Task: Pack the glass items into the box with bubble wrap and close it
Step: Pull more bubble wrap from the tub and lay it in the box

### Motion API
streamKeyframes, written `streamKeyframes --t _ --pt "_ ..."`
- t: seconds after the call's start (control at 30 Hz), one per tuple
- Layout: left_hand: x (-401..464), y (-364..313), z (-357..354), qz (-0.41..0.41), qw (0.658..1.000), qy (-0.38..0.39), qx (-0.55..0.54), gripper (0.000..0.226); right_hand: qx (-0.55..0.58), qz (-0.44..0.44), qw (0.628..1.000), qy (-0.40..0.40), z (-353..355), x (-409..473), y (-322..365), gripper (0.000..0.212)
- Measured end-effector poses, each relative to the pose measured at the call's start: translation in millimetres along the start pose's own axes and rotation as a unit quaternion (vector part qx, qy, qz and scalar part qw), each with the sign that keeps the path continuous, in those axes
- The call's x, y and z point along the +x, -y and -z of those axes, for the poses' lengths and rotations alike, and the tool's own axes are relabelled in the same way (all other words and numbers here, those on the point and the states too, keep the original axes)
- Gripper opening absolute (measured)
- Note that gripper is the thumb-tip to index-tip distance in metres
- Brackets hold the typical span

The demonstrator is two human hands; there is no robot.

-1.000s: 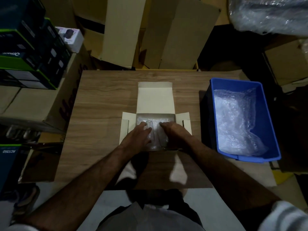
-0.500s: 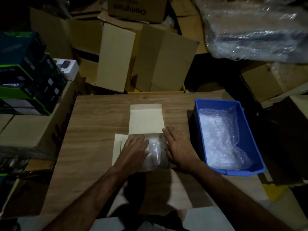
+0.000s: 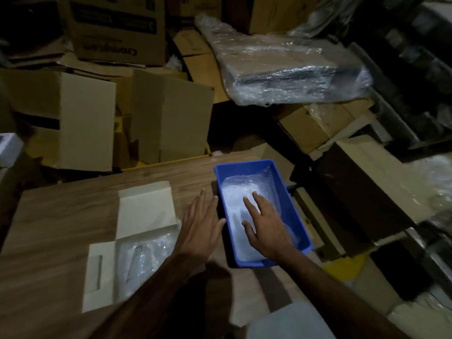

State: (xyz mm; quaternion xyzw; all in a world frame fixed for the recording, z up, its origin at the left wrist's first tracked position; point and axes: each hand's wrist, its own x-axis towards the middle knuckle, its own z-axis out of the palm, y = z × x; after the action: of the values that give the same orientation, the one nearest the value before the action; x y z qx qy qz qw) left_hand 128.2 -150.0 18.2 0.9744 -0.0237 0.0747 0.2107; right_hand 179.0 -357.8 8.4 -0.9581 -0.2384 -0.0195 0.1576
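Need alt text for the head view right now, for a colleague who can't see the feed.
Seen from above, the person's right hand reaches flat into a blue bin of bubble wrap, while the open left hand hovers over the wooden table. To the left sits an open white box holding bubble-wrapped glass items; cardboard cartons crowd the dim background.

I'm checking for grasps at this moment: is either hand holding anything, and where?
Nothing is held. The left hand hovers open beside the blue bin; the right hand lies flat on the bubble wrap in it.
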Motion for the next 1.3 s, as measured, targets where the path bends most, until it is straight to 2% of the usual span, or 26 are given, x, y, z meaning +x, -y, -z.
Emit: streamKeyframes --t 0.1,0.13,0.23,0.33,0.4,0.43,0.5,0.53,0.63,0.73,0.83,1.03,1.2,1.3 --pt "17.4 -27.5 -23.2 0.013 0.999 0.035 -0.016 0.067 -0.021 -0.01 0.998 0.058 -1.0 -9.7 -35.5 0.072" --pt "23.3 -33.3 -31.4 0.021 0.999 0.046 -0.012 0.068 -0.034 -0.009 0.994 0.101 -0.9 -10.4 -45.6 0.079" --pt "39.2 -41.4 -50.5 0.03 0.997 0.068 0.022 0.069 -0.101 0.017 0.969 0.224 -3.8 -1.1 -65.9 0.1" --pt "42.8 -38.3 -66.7 0.059 0.99 0.12 0.045 0.075 -0.145 0.038 0.945 0.291 -21.3 9.0 -82.4 0.111" --pt "42.4 -37.1 -72.4 0.071 0.99 0.118 0.017 0.075 -0.149 0.034 0.938 0.31 -33.2 14.4 -90.8 0.107" --pt "42.6 -36.2 -74.9 0.071 0.99 0.12 0.016 0.072 -0.139 0.032 0.936 0.323 -36.0 17.3 -93.6 0.097" --pt "43.4 -34.0 -78.8 0.059 0.99 0.119 0.038 0.069 -0.095 0.021 0.931 0.353 -40.6 25.4 -95.1 0.062" --pt "44.0 -33.2 -79.5 0.054 0.991 0.117 0.044 0.068 -0.074 0.013 0.933 0.351 -41.5 28.9 -94.7 0.054" --pt "44.4 -32.6 -81.9 0.051 0.991 0.118 0.042 0.065 -0.059 0.042 0.949 0.307 -48.3 33.8 -99.5 0.054" --pt "44.3 -32.4 -82.7 0.043 0.992 0.107 0.04 0.065 -0.047 0.075 0.948 0.306 -45.8 31.4 -104.6 0.041" --pt "44.1 -35.6 -79.8 0.05 0.992 0.108 0.032 0.066 -0.047 0.089 0.951 0.293 -39.9 29.6 -109.1 0.038" --pt "43.6 -41.0 -73.4 0.06 0.991 0.117 0.023 0.066 0.005 0.062 0.966 0.249 -22.0 20.1 -111.1 0.043" --pt "43.1 -37.6 -76.8 0.057 0.991 0.12 0.027 0.069 0.082 0.017 0.986 0.143 -17.2 11.9 -105.6 0.036" --pt "43.0 -37.9 -75.7 0.059 0.991 0.12 0.027 0.071 0.098 -0.002 0.987 0.13 -17.6 10.2 -104.8 0.029"
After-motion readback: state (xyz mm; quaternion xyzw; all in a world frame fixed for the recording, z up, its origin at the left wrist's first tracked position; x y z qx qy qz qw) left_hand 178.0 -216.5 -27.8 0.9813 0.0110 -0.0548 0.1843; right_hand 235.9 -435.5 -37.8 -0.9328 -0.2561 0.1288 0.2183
